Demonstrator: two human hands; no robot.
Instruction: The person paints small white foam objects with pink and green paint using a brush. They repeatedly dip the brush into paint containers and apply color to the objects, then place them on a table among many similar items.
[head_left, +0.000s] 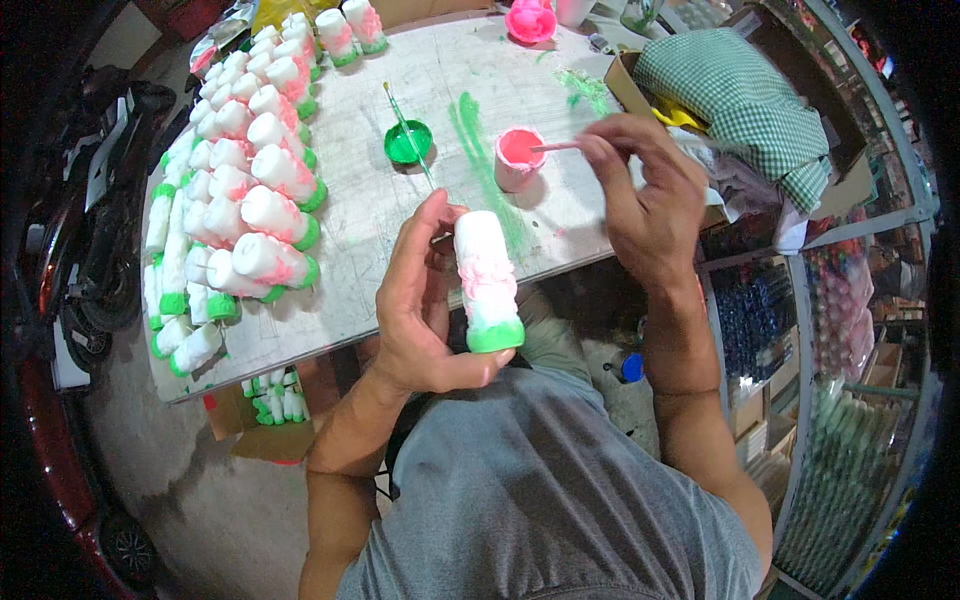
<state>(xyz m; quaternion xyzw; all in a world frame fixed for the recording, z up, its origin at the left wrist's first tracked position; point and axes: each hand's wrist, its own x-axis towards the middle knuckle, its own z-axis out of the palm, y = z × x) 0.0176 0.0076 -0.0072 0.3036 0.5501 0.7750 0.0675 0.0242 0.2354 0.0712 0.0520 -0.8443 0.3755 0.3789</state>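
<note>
A white pillar candle (487, 281) with a green base and faint pink on its raised relief is held between the thumb and fingers of my left hand (431, 307). My right hand (649, 195) pinches a thin brush or stick (559, 146), whose far end is in a small cup of pink paint (519, 161). The cup stands on the white table (352, 225). Left of the cup, a second thin brush (401, 112) lies across a small bowl of green paint (409, 142).
Rows of white, pink and green candles (255, 172) cover the table's left side. A bright pink bowl (530, 21) stands at the back. At the right is a cardboard box (622, 79) with a checked cloth (735, 97). Below the table sits an open box of candles (274, 439).
</note>
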